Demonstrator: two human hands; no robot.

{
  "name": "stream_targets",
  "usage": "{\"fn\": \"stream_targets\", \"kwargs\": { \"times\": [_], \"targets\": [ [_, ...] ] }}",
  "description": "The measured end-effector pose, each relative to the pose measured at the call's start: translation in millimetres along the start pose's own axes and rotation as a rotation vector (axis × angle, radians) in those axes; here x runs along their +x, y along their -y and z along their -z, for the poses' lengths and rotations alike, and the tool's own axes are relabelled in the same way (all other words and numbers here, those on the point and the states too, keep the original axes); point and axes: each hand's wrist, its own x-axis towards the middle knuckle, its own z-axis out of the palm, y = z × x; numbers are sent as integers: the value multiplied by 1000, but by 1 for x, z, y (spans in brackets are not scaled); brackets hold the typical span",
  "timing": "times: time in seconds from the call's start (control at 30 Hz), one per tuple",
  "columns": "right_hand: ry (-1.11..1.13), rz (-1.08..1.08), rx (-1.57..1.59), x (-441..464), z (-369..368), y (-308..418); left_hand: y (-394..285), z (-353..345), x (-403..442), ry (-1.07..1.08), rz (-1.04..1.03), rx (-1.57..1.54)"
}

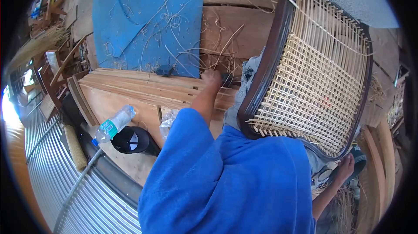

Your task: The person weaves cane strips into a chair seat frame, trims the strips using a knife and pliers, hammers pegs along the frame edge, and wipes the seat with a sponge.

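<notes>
A dark wooden frame (272,55) with woven cane (313,90) leans across my lap; loose lengthwise strands show in its upper part. My left hand (211,78) is down at the edge of the stacked boards, among cane scraps and beside a small dark object (226,79). Its fingertips are too small and hidden to read. My right hand (345,167) is below the frame's lower right corner, next to a dark green container (359,159); what its fingers touch is unclear. One long pale strand (320,25) arcs over the top of the frame.
A blue sheet (143,3) with cane scraps lies beyond the boards (143,86). A dark block (164,70) sits near its edge. At the left are a plastic bottle (115,124), a black cap (130,140) and corrugated metal (56,164). Curved wood (383,160) stands at right.
</notes>
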Motion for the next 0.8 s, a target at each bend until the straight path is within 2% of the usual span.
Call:
{"fn": "stream_targets", "kwargs": {
  "times": [0.07, 0.1, 0.2, 0.23, 0.3, 0.37, 0.47, 0.57, 0.67, 0.73, 0.77, 0.8],
  "targets": [
    [-2, 9, 69, -1, 6, 5, 12, 2, -24, -208, -18, 30],
    [77, 85, 69, 11, 21, -6, 22, -4, -14, -298, 54, -69],
    [-9, 84, 122, 19, 16, 11, 55, 42, -30, -248, 214, -522],
    [-15, 94, 122, 19, 14, 20, 71, 52, -26, -122, 162, -566],
    [-6, 212, 178, 15, 3, 39, 107, 46, -22, -173, 62, -891],
    [13, 308, 252, 10, -7, 49, 101, 69, -60, -103, 231, -1292],
    [71, 398, 412, 0, -24, 62, 111, 99, -105, -292, 224, -408],
    [155, 441, 581, -22, -49, 89, 127, 123, -133, -305, 250, -686],
    [293, 569, 636, -73, -70, 128, 124, 128, -168, -463, -54, -1528],
    [467, 703, 620, -93, -80, 142, 90, 157, -231, -457, -374, -1774],
    [561, 679, 625, -108, -84, 149, 70, 166, -259, -422, -548, -1881],
    [641, 649, 631, -121, -89, 155, 51, 170, -269, -493, -655, -1849]
  ]
}}
